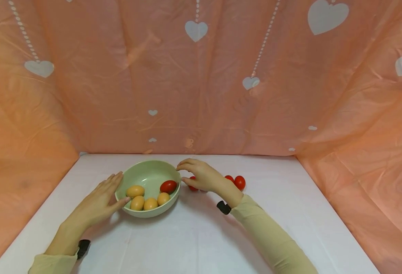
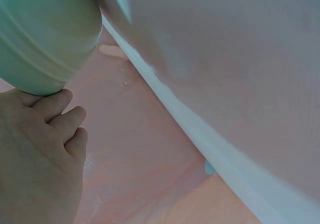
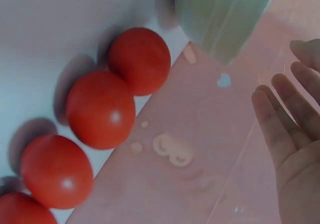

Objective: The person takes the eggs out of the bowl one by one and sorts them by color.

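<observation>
A pale green bowl (image 1: 148, 167) stands on the table, holding several yellow-tan, egg-shaped things (image 1: 137, 203) and one oblong red tomato (image 1: 168, 186). My left hand (image 1: 96, 201) rests against the bowl's left side, its fingers fairly straight along the outer wall and the thumb at the rim. In the left wrist view, the left fingertips (image 2: 63, 96) touch the bowl's outside. At the right rim is my right hand (image 1: 202, 176), fingers spread and slightly bent. The right wrist view shows its palm with nothing in it. Several red tomatoes (image 3: 101, 110) lie in a row beside the bowl, partly hidden by my right hand and wrist in the head view.
A white cloth (image 1: 160, 243) covers the table. Orange-pink curtains with white hearts (image 1: 201, 95) hang behind it and along both sides. A black strap (image 1: 224, 207) shows at the right wrist, another (image 1: 83, 249) at the left.
</observation>
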The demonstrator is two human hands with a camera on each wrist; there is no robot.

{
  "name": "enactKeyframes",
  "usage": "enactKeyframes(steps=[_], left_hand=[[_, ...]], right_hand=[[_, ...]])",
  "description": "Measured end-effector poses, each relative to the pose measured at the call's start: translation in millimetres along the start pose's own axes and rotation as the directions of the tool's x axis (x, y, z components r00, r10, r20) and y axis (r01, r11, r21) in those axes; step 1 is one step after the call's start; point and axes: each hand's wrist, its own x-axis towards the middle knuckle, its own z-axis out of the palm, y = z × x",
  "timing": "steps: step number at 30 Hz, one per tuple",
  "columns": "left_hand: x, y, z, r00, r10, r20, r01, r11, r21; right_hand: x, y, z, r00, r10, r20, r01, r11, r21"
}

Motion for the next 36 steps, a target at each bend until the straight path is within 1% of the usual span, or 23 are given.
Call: enactKeyframes(steps=[5, 10, 13, 16, 21, 29, 36], left_hand=[[-1.0, -1.1, -0.5, 1.0, 0.0, -0.003, 0.0, 1.0, -0.004], [-1.6, -1.3, -0.7, 1.0, -0.008, 0.003, 0.008, 1.0, -0.013], [-1.5, -1.6, -0.8, 1.0, -0.009, 0.001, 0.009, 1.0, -0.01], [-1.2, -1.4, -1.1, 1.0, -0.008, -0.002, 0.008, 1.0, -0.008], [-1.2, -1.8, -0.2, 1.0, -0.009, -0.003, 0.009, 1.0, -0.008], [-1.8, -1.3, 0.0, 1.0, 0.001, -0.012, -0.001, 1.0, -0.003], [-0.6, -0.4, -1.1, 1.0, -0.002, -0.007, 0.002, 1.0, -0.006]], right_hand=[[15.9, -3.7, 4.4, 0.996, -0.064, 0.06, 0.065, 0.998, -0.019], [30.4, -7.1, 8.7, 0.987, -0.088, 0.136, 0.092, 0.995, -0.023], [40.4, -7.5, 13.2, 0.975, -0.089, 0.204, 0.098, 0.994, -0.037], [49.8, -7.4, 16.9, 0.959, -0.091, 0.267, 0.103, 0.994, -0.029], [60.8, -5.0, 22.6, 0.933, -0.098, 0.346, 0.106, 0.994, -0.004], [72.8, -6.8, 31.2, 0.899, -0.076, 0.431, 0.104, 0.994, -0.043], [78.4, -9.2, 38.1, 0.877, -0.087, 0.473, 0.127, 0.991, -0.052]])
